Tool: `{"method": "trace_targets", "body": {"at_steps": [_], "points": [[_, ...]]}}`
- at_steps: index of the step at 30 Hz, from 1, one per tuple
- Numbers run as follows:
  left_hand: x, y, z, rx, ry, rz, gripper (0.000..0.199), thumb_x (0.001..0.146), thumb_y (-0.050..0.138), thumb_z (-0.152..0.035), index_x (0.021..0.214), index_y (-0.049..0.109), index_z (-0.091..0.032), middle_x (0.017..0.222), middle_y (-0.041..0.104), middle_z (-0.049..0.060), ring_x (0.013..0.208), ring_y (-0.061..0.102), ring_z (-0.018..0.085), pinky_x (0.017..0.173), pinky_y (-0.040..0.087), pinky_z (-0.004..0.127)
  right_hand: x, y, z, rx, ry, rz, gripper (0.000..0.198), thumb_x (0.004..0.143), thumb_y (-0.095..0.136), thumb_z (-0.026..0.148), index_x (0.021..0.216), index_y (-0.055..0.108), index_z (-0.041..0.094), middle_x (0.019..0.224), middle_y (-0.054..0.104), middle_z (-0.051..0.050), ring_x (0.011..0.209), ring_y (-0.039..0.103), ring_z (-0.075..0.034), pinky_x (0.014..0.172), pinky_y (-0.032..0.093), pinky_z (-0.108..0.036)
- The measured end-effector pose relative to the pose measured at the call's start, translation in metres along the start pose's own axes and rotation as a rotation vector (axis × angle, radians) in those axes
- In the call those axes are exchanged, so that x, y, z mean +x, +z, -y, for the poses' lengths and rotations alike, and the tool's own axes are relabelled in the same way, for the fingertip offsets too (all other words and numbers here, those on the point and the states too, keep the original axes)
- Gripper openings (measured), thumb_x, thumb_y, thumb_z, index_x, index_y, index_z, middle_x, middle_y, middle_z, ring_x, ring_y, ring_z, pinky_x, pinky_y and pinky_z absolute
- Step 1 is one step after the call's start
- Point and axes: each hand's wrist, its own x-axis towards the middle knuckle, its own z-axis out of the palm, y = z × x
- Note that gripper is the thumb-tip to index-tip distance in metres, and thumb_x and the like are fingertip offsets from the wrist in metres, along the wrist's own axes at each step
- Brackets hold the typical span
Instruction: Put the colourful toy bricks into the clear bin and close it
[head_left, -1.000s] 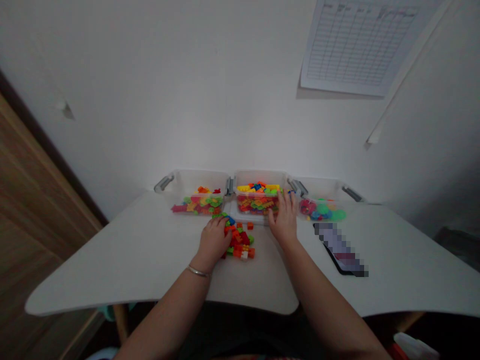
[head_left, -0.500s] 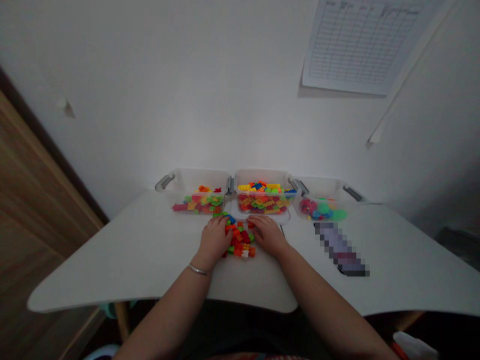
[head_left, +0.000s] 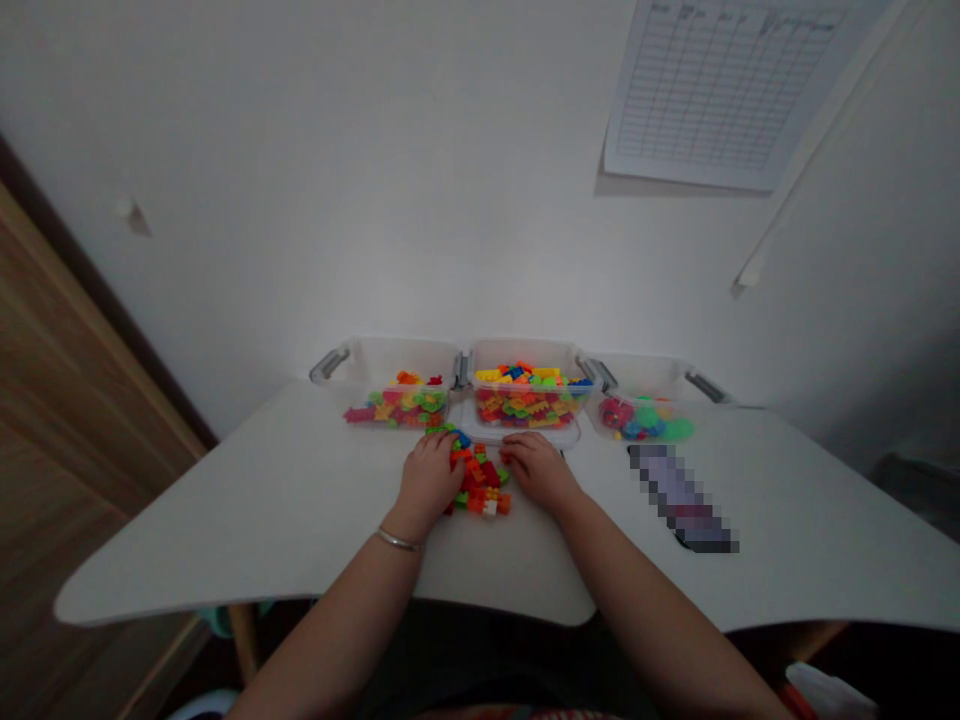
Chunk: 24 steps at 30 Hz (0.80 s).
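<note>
A small heap of colourful toy building bricks [head_left: 484, 480], mostly red and orange with some green, blue and white, lies on the table between my hands. My left hand [head_left: 431, 470] is curled around the left side of the heap, its thumb against the bricks. Just right of the heap, my right hand [head_left: 541, 468] has its fingers bent together. A bit of red shows at those fingertips, seemingly a small brick. My palms hide part of what the fingers touch.
Three clear plastic boxes stand along the wall: the left box [head_left: 360, 360] and middle box [head_left: 529, 350] hold bricks, the right box [head_left: 637, 368] rounder pieces. A lid [head_left: 566, 436] lies before the middle one. A blurred phone-like object [head_left: 682, 500] is at right.
My right hand has shifted slightly to the right, away from the heap, with a bit of red at its fingertips. My left hand stays in place.
</note>
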Motion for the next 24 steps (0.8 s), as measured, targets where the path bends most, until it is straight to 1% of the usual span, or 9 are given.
{"method": "trace_targets", "body": {"at_steps": [2, 4, 7, 10, 13, 16, 24], "points": [[0.000, 0.000, 0.000, -0.004, 0.004, -0.005, 0.039, 0.087, 0.054, -0.021, 0.124, 0.062, -0.015, 0.129, 0.064, 0.014, 0.123, 0.057, 0.028, 0.107, 0.044, 0.041, 0.000, -0.005, 0.003, -0.034, 0.023, 0.012, 0.021, 0.089, 0.055, 0.012, 0.093, 0.073, 0.022, 0.105, 0.071, -0.007, 0.100, 0.062, -0.020, 0.092, 0.050, -0.036], [0.000, 0.000, 0.000, -0.004, 0.007, -0.004, 0.039, 0.087, 0.054, -0.022, 0.124, 0.062, -0.015, 0.129, 0.064, 0.014, 0.122, 0.057, 0.028, 0.107, 0.044, 0.041, 0.000, -0.008, 0.007, -0.101, 0.081, 0.024, 0.017, 0.090, 0.056, 0.017, 0.090, 0.072, 0.022, 0.098, 0.070, -0.006, 0.096, 0.061, -0.021, 0.086, 0.049, -0.033], [0.000, -0.001, 0.000, -0.003, 0.005, 0.002, 0.040, 0.088, 0.054, -0.022, 0.125, 0.062, -0.013, 0.129, 0.064, 0.015, 0.123, 0.056, 0.028, 0.108, 0.043, 0.040, 0.000, -0.010, 0.011, -0.161, 0.179, 0.022, 0.014, 0.093, 0.057, 0.028, 0.091, 0.070, 0.023, 0.096, 0.069, -0.006, 0.095, 0.062, -0.021, 0.079, 0.048, -0.031], [0.000, -0.001, 0.000, 0.004, 0.001, 0.009, 0.040, 0.087, 0.054, -0.022, 0.126, 0.061, -0.012, 0.130, 0.064, 0.015, 0.123, 0.056, 0.028, 0.109, 0.043, 0.040, 0.000, -0.009, 0.013, -0.157, 0.233, 0.035, 0.013, 0.091, 0.060, 0.033, 0.092, 0.069, 0.024, 0.095, 0.069, -0.005, 0.094, 0.063, -0.021, 0.077, 0.047, -0.030], [0.000, 0.000, -0.001, 0.006, -0.010, 0.006, 0.039, 0.087, 0.055, -0.022, 0.125, 0.062, -0.015, 0.130, 0.063, 0.014, 0.124, 0.056, 0.028, 0.109, 0.043, 0.041, 0.000, -0.007, 0.012, -0.154, 0.258, 0.069, 0.010, 0.089, 0.062, 0.030, 0.093, 0.068, 0.023, 0.095, 0.070, -0.006, 0.094, 0.063, -0.021, 0.077, 0.047, -0.030], [0.000, 0.001, -0.001, -0.002, -0.015, 0.000, 0.039, 0.086, 0.056, -0.022, 0.125, 0.062, -0.016, 0.130, 0.063, 0.014, 0.124, 0.056, 0.028, 0.108, 0.043, 0.041, 0.000, -0.006, 0.011, -0.145, 0.266, 0.074, 0.010, 0.088, 0.060, 0.026, 0.094, 0.067, 0.022, 0.095, 0.071, -0.006, 0.094, 0.063, -0.021, 0.077, 0.047, -0.031], [0.000, 0.000, 0.000, 0.000, -0.007, 0.013, 0.040, 0.088, 0.054, -0.021, 0.126, 0.061, -0.013, 0.130, 0.063, 0.014, 0.124, 0.056, 0.028, 0.109, 0.043, 0.041, 0.000, -0.007, 0.011, -0.080, 0.271, 0.050, 0.010, 0.086, 0.059, 0.021, 0.094, 0.064, 0.022, 0.093, 0.070, -0.005, 0.091, 0.063, -0.020, 0.076, 0.046, -0.029]]}}
